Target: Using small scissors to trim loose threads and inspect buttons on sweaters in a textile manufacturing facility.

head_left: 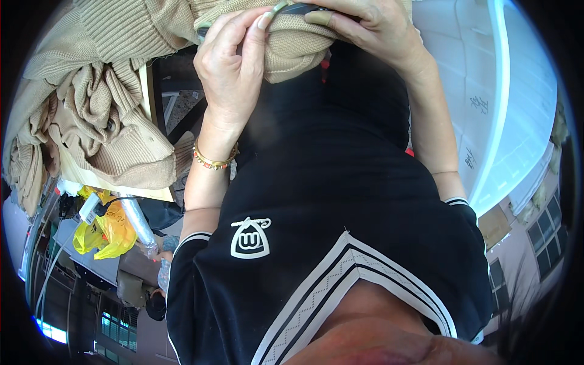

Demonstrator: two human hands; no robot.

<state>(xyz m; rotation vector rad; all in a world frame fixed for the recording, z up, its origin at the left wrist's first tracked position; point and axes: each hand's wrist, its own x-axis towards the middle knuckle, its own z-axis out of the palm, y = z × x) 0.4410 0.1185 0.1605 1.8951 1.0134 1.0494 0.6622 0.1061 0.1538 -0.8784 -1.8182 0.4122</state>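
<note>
beige knit is held in a bunched fold above the lap, off the right edge of the table. by the left hand the fold is pinched, thumb and fingers drawn narrow on the cloth. by the right hand it is gripped from the opposite side, with the thumb laid across the front; the fingers behind are partly hidden. between the two hands a dark, smooth piece is seen against the knit, near the right thumb; whether it is fixed to the cloth or held loose cannot be told, since it is partly covered.

the step in hand is judged to be close handling of the knit around this dark piece, with the cloth steadied by both hands at once. for the next move, a firm pinch on the left and a fine adjustment by the right thumb seem to be called for, the fold being kept from slipping.

on the table a loose heap of beige knitwear is spread, reaching close to the near right corner. beyond the near edge a yellow bag and a clear roll are seen.
</note>
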